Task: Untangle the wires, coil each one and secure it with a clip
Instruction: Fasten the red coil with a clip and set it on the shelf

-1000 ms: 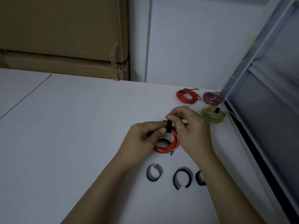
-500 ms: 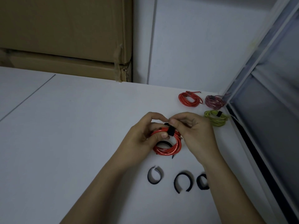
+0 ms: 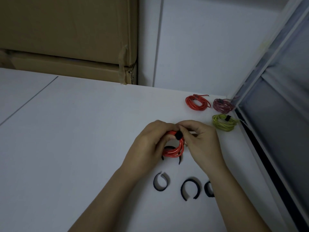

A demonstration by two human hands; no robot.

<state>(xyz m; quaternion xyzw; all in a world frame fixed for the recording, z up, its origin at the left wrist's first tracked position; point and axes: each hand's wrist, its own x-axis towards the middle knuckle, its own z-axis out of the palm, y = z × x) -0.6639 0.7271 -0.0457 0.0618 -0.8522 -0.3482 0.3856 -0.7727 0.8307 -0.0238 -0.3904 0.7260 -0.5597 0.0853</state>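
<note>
above the table (image 3: 83,148), red coil (image 3: 173,152) between left hand (image 3: 148,144), right hand (image 3: 202,143)

White table in a dim corner

A white table (image 3: 70,131) is crossed by a thin dark seam (image 3: 28,104) at its left. Behind it, stacked cardboard boxes (image 3: 66,39) with a strip of tape (image 3: 122,64) are set against a white wall (image 3: 209,44). At the right, a grey-framed window (image 3: 275,114) is seen. The light is low and bluish.
</note>
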